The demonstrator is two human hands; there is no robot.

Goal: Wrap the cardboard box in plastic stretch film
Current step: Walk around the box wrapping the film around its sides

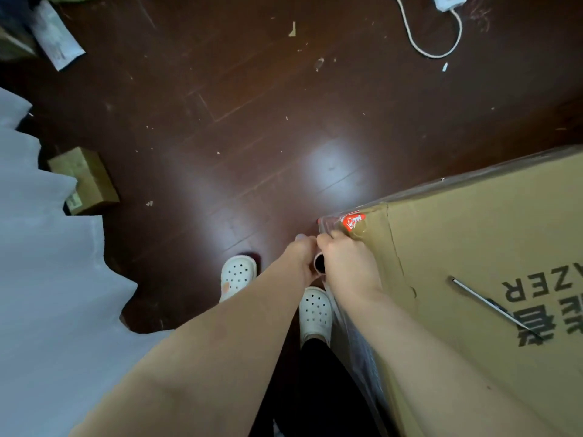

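- Two bare forearms are reaching forward and down, meeting at the near corner of the cardboard box [473,263].
- The right hand [348,264] is gripping the stretch film roll [319,264] from the box side, its fingers curled tightly over it.
- The left hand [301,255] is holding the same roll from the other side, fingers wrapped round it. The roll's dark hollow core end is showing between the two hands.
- Clear stretch film [358,345] is clinging to the box's near side wall under the right forearm and glinting along its far top edge.
- The box is standing on the floor at the right, its top face carrying dark printed lettering.
- A slim pen-like tool [492,305] is lying on that top face, and a red sticker [352,221] is showing at the corner just beyond the hands.
- Two white clogs [237,275] are standing on the dark wooden floor [252,121], one just beside the box.
- A pale sheet [47,279] is covering the left side.
- A small brown carton [85,181] is lying next to the sheet's edge.
- Farthest off, a white packet [58,39] is lying at the upper left and a white cable [419,45] is looping at the upper right.
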